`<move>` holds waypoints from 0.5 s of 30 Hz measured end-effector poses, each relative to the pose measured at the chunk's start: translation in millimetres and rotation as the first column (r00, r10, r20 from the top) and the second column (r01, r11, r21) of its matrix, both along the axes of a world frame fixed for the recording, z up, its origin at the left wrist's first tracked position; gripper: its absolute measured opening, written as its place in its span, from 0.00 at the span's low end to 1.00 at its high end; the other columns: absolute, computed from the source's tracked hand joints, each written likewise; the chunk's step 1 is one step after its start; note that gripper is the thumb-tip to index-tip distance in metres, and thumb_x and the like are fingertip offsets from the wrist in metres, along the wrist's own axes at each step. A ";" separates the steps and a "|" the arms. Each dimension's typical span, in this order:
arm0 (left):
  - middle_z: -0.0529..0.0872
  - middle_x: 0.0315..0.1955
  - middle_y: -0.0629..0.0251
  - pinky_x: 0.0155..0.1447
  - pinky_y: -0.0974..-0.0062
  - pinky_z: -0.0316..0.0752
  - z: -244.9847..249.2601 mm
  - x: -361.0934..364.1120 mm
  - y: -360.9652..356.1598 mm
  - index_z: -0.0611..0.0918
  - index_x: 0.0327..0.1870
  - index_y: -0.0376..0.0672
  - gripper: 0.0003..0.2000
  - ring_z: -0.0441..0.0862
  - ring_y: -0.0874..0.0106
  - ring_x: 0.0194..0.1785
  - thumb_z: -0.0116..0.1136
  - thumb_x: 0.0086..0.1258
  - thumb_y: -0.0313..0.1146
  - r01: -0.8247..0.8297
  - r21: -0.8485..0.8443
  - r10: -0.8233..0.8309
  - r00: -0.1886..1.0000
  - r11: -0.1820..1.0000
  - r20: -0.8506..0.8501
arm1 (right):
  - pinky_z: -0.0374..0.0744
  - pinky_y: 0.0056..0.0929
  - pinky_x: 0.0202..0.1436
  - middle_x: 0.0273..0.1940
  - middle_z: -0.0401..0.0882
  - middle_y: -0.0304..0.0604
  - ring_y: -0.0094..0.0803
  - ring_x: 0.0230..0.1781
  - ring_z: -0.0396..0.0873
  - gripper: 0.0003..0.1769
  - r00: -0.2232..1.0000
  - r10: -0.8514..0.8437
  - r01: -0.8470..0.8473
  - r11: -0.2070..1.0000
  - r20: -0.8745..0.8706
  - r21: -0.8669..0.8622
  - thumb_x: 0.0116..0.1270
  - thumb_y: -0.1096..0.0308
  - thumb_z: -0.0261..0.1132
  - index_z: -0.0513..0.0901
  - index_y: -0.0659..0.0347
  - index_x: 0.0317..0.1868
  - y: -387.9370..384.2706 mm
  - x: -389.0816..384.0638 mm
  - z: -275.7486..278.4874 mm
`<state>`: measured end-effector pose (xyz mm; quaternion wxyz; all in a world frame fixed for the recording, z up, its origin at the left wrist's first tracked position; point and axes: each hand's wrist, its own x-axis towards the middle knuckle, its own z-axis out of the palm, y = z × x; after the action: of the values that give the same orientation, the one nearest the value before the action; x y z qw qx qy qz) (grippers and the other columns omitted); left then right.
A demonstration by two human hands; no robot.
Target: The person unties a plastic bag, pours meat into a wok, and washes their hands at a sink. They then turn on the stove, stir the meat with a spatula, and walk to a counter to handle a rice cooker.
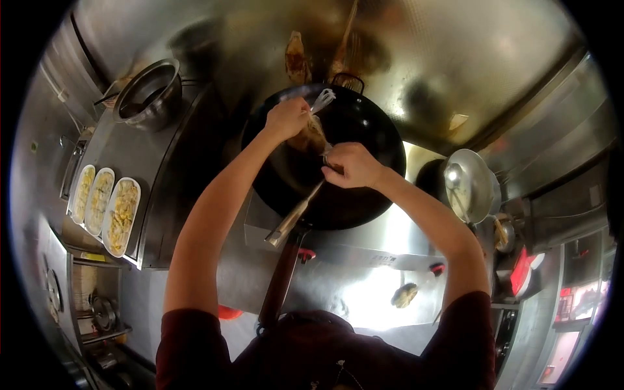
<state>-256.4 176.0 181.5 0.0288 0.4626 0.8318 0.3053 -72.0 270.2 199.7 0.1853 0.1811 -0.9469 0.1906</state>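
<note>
Over a large black wok [364, 201], my left hand [288, 119] is closed on one end of a clear plastic bag [312, 135] with brownish contents. The other end of the bag is pinched in my right hand [351, 164]. A metal utensil handle [296, 216] slants across the wok's near rim, just below my right hand. The wok's long dark handle [281, 279] points toward my body.
Three oval white dishes of yellowish food [121, 218] stand on the left counter [140, 143], with a metal pot [148, 94] behind them. At the right are a metal bowl [469, 185] and a red object [520, 272]. A yellowish cloth [404, 296] lies in front.
</note>
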 end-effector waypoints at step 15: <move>0.81 0.34 0.54 0.43 0.73 0.71 14.3 -7.3 -4.1 0.78 0.40 0.37 0.12 0.79 0.64 0.39 0.52 0.57 0.32 0.238 0.099 -0.249 0.962 0.966 0.114 | 0.74 0.39 0.37 0.30 0.76 0.47 0.44 0.34 0.75 0.12 0.866 -0.493 0.498 0.866 0.079 -0.047 0.57 0.62 0.56 0.78 0.63 0.27 21.6 -60.8 -8.9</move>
<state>-263.7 171.9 195.8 0.0985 0.5421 0.7515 0.3629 -132.8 291.8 190.8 0.2033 -0.0805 -0.9602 0.1736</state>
